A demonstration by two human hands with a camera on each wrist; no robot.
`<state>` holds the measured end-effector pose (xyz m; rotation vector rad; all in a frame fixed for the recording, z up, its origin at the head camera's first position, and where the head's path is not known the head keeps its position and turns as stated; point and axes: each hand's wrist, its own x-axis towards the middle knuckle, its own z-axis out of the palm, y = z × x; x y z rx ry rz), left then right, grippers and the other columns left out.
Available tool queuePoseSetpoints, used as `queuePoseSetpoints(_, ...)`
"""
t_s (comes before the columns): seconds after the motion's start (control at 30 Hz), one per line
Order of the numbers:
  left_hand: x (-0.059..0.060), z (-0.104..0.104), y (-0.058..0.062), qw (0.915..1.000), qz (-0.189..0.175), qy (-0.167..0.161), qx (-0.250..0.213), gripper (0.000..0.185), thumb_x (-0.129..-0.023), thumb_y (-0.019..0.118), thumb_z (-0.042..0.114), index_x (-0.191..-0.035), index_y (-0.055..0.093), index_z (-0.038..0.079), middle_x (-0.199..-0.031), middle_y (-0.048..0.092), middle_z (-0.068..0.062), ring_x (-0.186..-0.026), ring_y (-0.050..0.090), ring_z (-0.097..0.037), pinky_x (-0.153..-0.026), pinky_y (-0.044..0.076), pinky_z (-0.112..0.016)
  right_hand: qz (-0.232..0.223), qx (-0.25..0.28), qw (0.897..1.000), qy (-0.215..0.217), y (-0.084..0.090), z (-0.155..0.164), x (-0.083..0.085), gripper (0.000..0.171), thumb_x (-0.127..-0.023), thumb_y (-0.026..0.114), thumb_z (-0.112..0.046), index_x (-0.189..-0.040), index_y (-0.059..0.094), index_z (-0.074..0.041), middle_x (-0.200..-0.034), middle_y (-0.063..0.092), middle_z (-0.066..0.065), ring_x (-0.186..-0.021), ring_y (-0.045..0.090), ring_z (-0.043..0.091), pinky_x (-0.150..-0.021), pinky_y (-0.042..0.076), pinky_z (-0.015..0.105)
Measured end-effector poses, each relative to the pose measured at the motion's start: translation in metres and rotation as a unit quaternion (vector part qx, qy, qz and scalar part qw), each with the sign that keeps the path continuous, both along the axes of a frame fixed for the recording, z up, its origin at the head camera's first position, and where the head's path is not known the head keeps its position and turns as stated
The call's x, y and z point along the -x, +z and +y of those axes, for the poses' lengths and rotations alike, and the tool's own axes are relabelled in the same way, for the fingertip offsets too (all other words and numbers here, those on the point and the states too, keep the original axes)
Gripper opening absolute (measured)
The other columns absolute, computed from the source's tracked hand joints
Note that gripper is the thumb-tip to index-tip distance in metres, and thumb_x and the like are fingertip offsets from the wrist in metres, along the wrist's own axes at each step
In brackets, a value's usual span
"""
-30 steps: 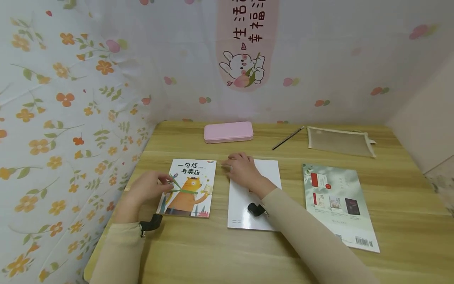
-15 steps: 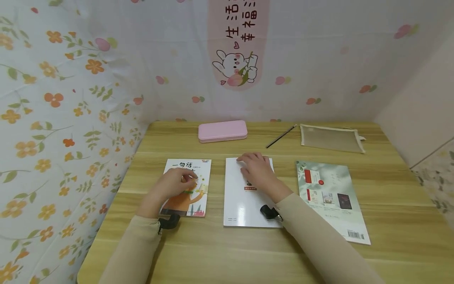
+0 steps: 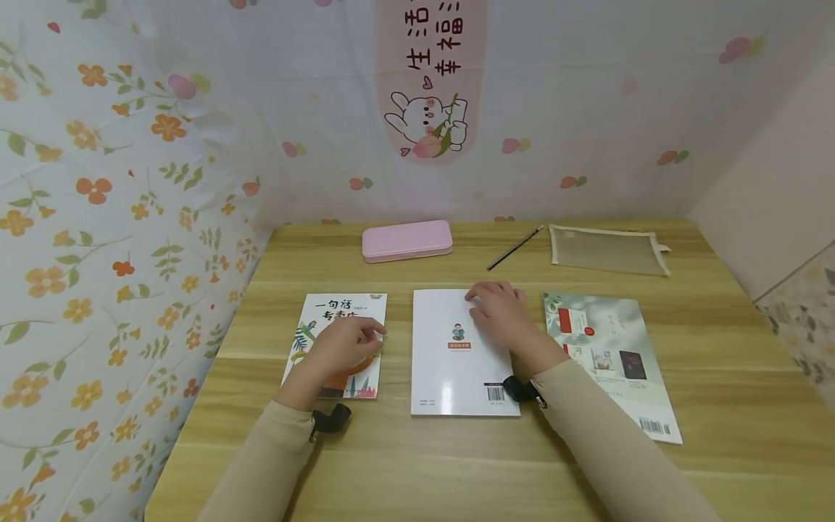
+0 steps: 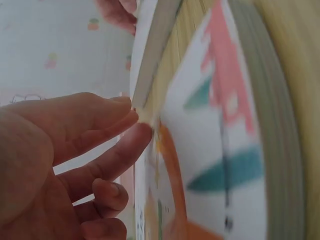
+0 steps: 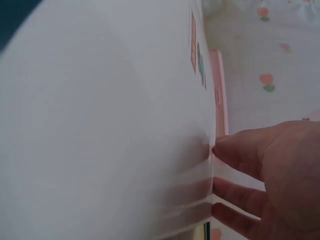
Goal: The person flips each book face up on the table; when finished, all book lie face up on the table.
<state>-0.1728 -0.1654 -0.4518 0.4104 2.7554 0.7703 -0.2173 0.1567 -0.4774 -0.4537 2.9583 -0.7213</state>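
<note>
On the left of the table lies a picture book [image 3: 372, 373] with a cartoon animal on its cover, partly covered by my left hand [image 3: 346, 344]. That hand hovers over the cover, its fingers bent loosely with nothing between them, as the left wrist view also shows. A white book [image 3: 443, 380], with a small seated figure and a barcode printed on it, lies flat in the middle. My right hand [image 3: 505, 319] is at its upper right edge. In the right wrist view, the fingertips [image 5: 222, 186] touch the white surface and are faintly mirrored in it.
A green magazine [image 3: 616, 341] lies right of the white book, partly behind the right sleeve. Along the back are a pink pencil case [image 3: 407, 241], a pencil [image 3: 515, 248] and a beige mesh pouch [image 3: 608, 251]. Patterned cloth [image 3: 300, 94] hangs behind and at the left.
My left hand has moved right, from the picture book's left edge to over its cover. My right hand has slid from the white book's upper left to its right edge. The head view shifted slightly.
</note>
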Motion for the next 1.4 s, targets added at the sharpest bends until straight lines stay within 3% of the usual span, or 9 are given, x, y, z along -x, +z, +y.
queuePoseSetpoints(0.17,-0.005,0.005,-0.003,0.9994,0.001,-0.019,-0.028,0.019,-0.094,0.073,0.019,-0.113,0.076,0.02,-0.093,0.075,0.007,-0.073,0.062,-0.006,-0.07,0.05,-0.03,-0.011,0.01,1.0,-0.014,-0.001,0.01,0.002,0.027,-0.104,0.061,-0.029,-0.128,0.065,-0.015,-0.15,0.056,0.013,-0.139,0.04,0.041,-0.107,0.025,0.061)
queuePoseSetpoints(0.3,-0.008,0.009,-0.006,0.9977,0.004,-0.053,-0.042,0.021,-0.094,0.073,0.018,-0.115,0.076,0.019,-0.093,0.076,0.008,-0.076,0.062,-0.003,-0.076,0.052,-0.03,-0.025,0.02,0.999,-0.014,-0.002,0.022,0.002,0.029,-0.105,0.06,-0.03,-0.13,0.064,-0.016,-0.149,0.056,0.012,-0.137,0.041,0.04,-0.108,0.023,0.061)
queuePoseSetpoints(0.43,-0.012,0.015,-0.008,0.9935,-0.015,-0.09,-0.068,0.026,-0.095,0.073,0.017,-0.121,0.073,0.015,-0.095,0.076,0.006,-0.074,0.06,-0.004,-0.074,0.051,-0.027,-0.029,0.028,0.999,-0.001,-0.001,0.038,0.001,0.026,-0.106,0.057,-0.022,-0.13,0.064,-0.015,-0.138,0.063,0.011,-0.132,0.048,0.04,-0.106,0.023,0.063)
queuePoseSetpoints(0.57,-0.016,0.022,-0.009,0.9886,-0.034,-0.113,-0.094,0.033,-0.094,0.075,0.014,-0.127,0.069,0.013,-0.097,0.076,0.006,-0.079,0.062,-0.003,-0.077,0.052,-0.025,-0.028,0.027,0.999,0.018,0.001,0.051,0.004,0.026,-0.106,0.055,-0.01,-0.13,0.065,-0.013,-0.138,0.064,0.012,-0.134,0.05,0.041,-0.106,0.024,0.067)
queuePoseSetpoints(0.8,-0.023,0.03,-0.007,0.9855,-0.022,-0.144,-0.088,0.036,-0.091,0.079,0.016,-0.126,0.069,0.014,-0.096,0.077,0.007,-0.085,0.064,-0.01,-0.079,0.049,-0.027,-0.028,0.025,0.998,0.048,0.002,0.06,0.007,0.031,-0.101,0.063,-0.005,-0.131,0.065,-0.011,-0.144,0.061,0.013,-0.137,0.049,0.041,-0.109,0.025,0.069)
queuePoseSetpoints(1.17,-0.031,0.038,-0.007,0.9871,0.004,-0.15,-0.056,0.031,-0.087,0.081,0.016,-0.117,0.075,0.014,-0.095,0.072,0.006,-0.084,0.061,-0.013,-0.077,0.049,-0.026,-0.015,0.024,0.996,0.081,-0.003,0.066,0.014,0.042,-0.094,0.072,-0.004,-0.135,0.064,-0.007,-0.146,0.059,0.016,-0.137,0.05,0.042,-0.113,0.032,0.068)
queuePoseSetpoints(1.4,-0.034,0.041,-0.008,0.9913,0.009,-0.125,-0.038,0.033,-0.083,0.085,0.017,-0.115,0.075,0.016,-0.093,0.071,0.008,-0.084,0.06,-0.011,-0.079,0.05,-0.028,-0.019,0.027,0.995,0.09,0.0,0.066,0.015,0.045,-0.093,0.073,-0.002,-0.137,0.064,-0.005,-0.145,0.06,0.017,-0.135,0.051,0.042,-0.115,0.031,0.067)
